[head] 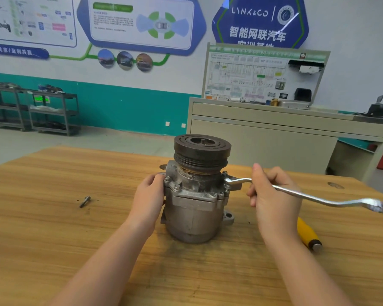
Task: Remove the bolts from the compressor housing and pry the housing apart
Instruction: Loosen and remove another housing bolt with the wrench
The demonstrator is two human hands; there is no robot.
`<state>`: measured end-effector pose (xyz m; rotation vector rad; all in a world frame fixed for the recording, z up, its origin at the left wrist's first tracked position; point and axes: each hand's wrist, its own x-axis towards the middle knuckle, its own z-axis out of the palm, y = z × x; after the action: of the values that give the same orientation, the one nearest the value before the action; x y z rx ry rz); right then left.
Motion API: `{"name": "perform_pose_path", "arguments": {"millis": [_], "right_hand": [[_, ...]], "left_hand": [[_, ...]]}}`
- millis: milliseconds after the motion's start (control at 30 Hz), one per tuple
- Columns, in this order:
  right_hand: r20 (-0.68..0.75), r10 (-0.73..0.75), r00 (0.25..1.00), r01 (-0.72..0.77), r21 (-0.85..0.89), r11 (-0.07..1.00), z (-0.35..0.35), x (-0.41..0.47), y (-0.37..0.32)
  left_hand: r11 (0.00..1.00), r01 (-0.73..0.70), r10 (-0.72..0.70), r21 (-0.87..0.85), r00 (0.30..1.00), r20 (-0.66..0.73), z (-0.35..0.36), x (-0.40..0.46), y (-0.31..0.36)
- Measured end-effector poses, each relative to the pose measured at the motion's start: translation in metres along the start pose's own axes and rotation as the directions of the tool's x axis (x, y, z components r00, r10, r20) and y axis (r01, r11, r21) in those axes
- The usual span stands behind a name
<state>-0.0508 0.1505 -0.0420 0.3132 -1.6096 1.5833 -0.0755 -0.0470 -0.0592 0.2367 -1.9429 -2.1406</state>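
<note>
A grey compressor point(195, 208) stands upright on the wooden table point(53, 217), its dark pulley point(202, 149) on top. Several bolts sit in the housing flange, one at the front point(176, 187). My left hand point(149, 195) presses against the housing's left side. My right hand point(272, 195) grips the shaft of a silver ring wrench point(318, 198). The wrench's near end point(228, 180) sits on a bolt at the right of the flange. One loose bolt point(85, 201) lies on the table to the left.
A yellow-handled tool point(307, 234) lies on the table behind my right wrist. A small washer-like piece point(163, 166) rests behind the compressor. A beige cabinet point(263, 138) with a display board stands beyond the table; grey shelves point(31, 109) are at the far left.
</note>
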Motion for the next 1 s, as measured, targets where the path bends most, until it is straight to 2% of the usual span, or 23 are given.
{"name": "perform_pose_path", "arguments": {"millis": [67,167,333,433,500,567,633,700,733,800,867,933,967,1000], "right_hand": [[0.036,-0.182,0.983,0.185,-0.081,0.979,-0.001,-0.005,-0.004],[0.131,-0.424,0.896,0.443,-0.215,0.87,0.0,-0.008,-0.007],[0.174,-0.49,0.854,0.52,-0.248,0.817,0.007,-0.012,-0.014],[0.222,-0.613,0.758,0.65,-0.326,0.686,0.014,-0.016,-0.016],[0.229,-0.631,0.742,0.669,-0.317,0.672,0.013,-0.018,-0.011],[0.158,-0.528,0.834,0.551,-0.217,0.806,0.008,-0.017,-0.003],[0.062,-0.294,0.954,0.298,-0.063,0.952,0.003,-0.012,0.004],[0.02,-0.004,1.0,0.003,0.069,0.998,-0.001,0.0,0.008],[0.059,0.146,0.987,-0.153,0.132,0.979,-0.003,0.008,0.009],[0.218,0.41,0.885,-0.458,0.259,0.85,-0.005,0.023,0.006],[0.325,0.567,0.757,-0.653,0.411,0.636,-0.004,0.029,0.004],[0.325,0.649,0.688,-0.675,0.614,0.409,-0.002,0.028,0.006],[0.294,0.681,0.671,-0.646,0.683,0.341,-0.002,0.027,0.007],[0.261,0.693,0.672,-0.62,0.709,0.335,-0.003,0.025,0.008]], "left_hand": [[1.0,-0.002,0.002,-0.007,1.0,0.0,0.0,0.001,0.0],[1.0,-0.004,0.004,-0.012,1.0,0.003,0.0,0.001,0.0],[1.0,0.004,-0.004,-0.023,1.0,-0.006,0.001,0.001,0.0],[1.0,0.005,-0.006,-0.016,1.0,-0.011,0.001,0.001,0.0],[1.0,0.004,-0.004,-0.013,1.0,-0.005,0.001,0.0,0.001],[1.0,0.001,-0.001,-0.014,1.0,-0.002,0.001,0.001,0.0],[1.0,0.003,-0.003,-0.018,1.0,0.0,0.001,0.001,0.0],[1.0,0.001,-0.001,-0.019,1.0,0.001,0.001,0.001,0.0],[1.0,0.0,0.0,-0.019,1.0,0.001,0.0,0.001,0.0],[1.0,-0.002,0.002,-0.019,1.0,0.0,0.0,0.001,0.0],[1.0,-0.006,0.006,-0.015,1.0,-0.003,0.001,0.0,0.0],[1.0,-0.009,0.008,-0.011,1.0,-0.01,0.001,0.0,0.0],[1.0,-0.008,0.008,-0.011,1.0,-0.011,0.001,0.001,-0.001],[1.0,-0.005,0.005,-0.012,1.0,-0.01,0.0,0.001,-0.001]]}}
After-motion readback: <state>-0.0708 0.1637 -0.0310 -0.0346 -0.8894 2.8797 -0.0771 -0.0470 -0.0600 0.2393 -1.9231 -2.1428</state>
